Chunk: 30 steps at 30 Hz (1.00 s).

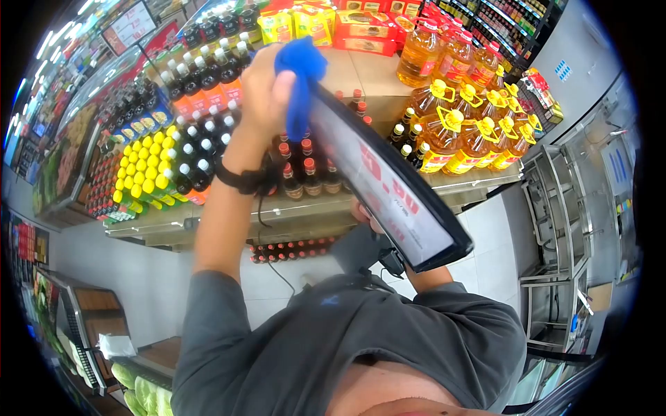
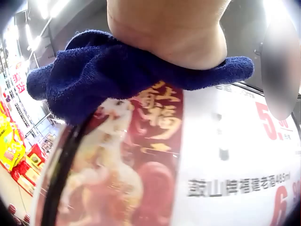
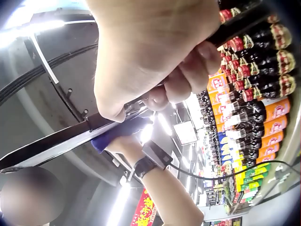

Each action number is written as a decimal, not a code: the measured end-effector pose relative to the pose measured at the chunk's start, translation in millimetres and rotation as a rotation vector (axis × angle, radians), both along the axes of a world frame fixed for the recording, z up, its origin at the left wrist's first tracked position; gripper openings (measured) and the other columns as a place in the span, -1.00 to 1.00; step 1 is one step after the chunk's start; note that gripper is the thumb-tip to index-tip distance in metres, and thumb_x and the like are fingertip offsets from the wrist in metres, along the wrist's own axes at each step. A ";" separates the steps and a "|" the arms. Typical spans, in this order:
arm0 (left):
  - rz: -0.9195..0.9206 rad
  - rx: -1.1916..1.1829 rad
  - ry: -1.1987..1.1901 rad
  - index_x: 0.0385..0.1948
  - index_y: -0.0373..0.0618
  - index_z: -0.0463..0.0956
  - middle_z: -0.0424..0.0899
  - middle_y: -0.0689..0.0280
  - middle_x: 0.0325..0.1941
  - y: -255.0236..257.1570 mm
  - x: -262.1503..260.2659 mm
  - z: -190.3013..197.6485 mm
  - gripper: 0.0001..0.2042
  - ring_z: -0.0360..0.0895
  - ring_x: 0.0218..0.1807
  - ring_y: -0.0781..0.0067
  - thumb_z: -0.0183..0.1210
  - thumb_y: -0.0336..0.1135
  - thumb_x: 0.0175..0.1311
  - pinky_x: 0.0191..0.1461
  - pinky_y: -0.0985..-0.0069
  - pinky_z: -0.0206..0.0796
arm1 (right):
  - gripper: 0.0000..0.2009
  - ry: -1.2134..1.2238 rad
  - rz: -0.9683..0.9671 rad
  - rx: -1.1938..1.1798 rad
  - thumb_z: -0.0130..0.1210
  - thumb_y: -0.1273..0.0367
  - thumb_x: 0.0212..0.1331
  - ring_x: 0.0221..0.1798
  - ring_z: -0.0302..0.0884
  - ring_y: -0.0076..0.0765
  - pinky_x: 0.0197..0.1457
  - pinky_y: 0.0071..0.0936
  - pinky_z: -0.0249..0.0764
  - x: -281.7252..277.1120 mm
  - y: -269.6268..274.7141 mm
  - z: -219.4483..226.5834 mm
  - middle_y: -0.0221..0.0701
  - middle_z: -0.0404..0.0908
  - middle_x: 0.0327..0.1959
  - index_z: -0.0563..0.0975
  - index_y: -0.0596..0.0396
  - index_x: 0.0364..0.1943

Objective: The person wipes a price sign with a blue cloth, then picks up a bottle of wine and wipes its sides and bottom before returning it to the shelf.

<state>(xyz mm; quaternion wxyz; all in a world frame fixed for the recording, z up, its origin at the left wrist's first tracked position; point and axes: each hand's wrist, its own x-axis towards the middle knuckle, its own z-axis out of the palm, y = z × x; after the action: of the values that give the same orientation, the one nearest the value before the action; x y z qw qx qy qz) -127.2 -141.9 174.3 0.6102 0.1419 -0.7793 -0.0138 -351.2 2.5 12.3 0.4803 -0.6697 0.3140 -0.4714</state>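
Observation:
A black-framed price sign (image 1: 388, 180) with red figures tilts across the middle of the head view. At its upper end my left hand (image 1: 265, 90) holds a blue cloth (image 1: 303, 62) over the frame. In the left wrist view the bunched cloth (image 2: 94, 70) lies across the sign's printed face (image 2: 211, 155), the fingers hidden. My right hand (image 3: 155, 52) curls its fingers round a black bar (image 3: 242, 21) at the sign, as the right wrist view shows. In the head view the sign mostly covers that right hand (image 1: 364, 213).
Behind the sign a display stand (image 1: 374, 69) carries red-capped dark bottles (image 1: 310, 173), yellow-capped bottles (image 1: 142, 166) and large oil bottles (image 1: 444, 139). Red and yellow packets (image 1: 364, 28) stand at its back. A metal rack (image 1: 555, 243) is on the right.

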 end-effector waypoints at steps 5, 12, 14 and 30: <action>0.017 0.007 0.063 -0.38 -0.28 0.52 0.57 0.11 -0.41 -25.2 -3.6 5.2 -0.61 0.49 -0.46 0.28 -0.17 -0.13 0.36 -0.30 0.42 0.33 | -0.69 -0.028 0.007 0.012 -0.04 0.23 0.30 -0.57 0.25 -0.62 -0.49 -0.56 0.16 -18.7 -3.7 -10.8 -0.52 0.34 -0.65 0.47 0.16 -0.51; -0.035 0.102 0.196 -0.22 -0.19 0.48 0.43 0.35 -0.46 -43.1 -45.7 0.8 -0.80 0.44 -0.28 0.54 -0.14 -0.34 0.43 -0.14 0.66 0.27 | -0.58 -0.166 0.017 0.067 -0.12 0.11 0.36 -0.68 0.10 -0.56 -0.62 -0.52 -0.08 -17.2 -18.9 -47.5 -0.52 0.14 -0.74 0.37 0.09 -0.59; -0.151 0.424 0.415 -0.19 -0.10 0.49 0.44 0.44 -0.35 -41.1 -57.9 -11.5 -0.75 0.37 -0.26 0.63 -0.13 -0.19 0.46 -0.16 0.65 0.25 | -0.54 -0.220 0.035 0.125 -0.13 0.08 0.36 -0.69 0.06 -0.55 -0.63 -0.53 -0.11 -7.9 -17.6 -31.8 -0.53 0.11 -0.76 0.31 0.06 -0.65; -0.412 1.011 0.499 -0.02 -0.10 0.42 0.53 0.38 -0.26 -19.9 -79.6 -59.9 -0.72 0.48 -0.15 0.60 -0.14 -0.14 0.48 -0.07 0.65 0.33 | -0.45 -0.405 0.225 0.242 -0.08 -0.16 0.19 -0.71 -0.09 -0.60 -0.64 -0.56 -0.18 -11.3 -51.7 15.4 -0.54 0.08 -0.77 0.20 0.00 -0.64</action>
<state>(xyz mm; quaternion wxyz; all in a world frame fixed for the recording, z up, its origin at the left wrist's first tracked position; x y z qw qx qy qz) -206.8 -161.8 114.4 0.6163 0.2528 -0.5211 -0.5336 -362.6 -49.2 27.8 0.6596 -0.5300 0.1890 -0.4983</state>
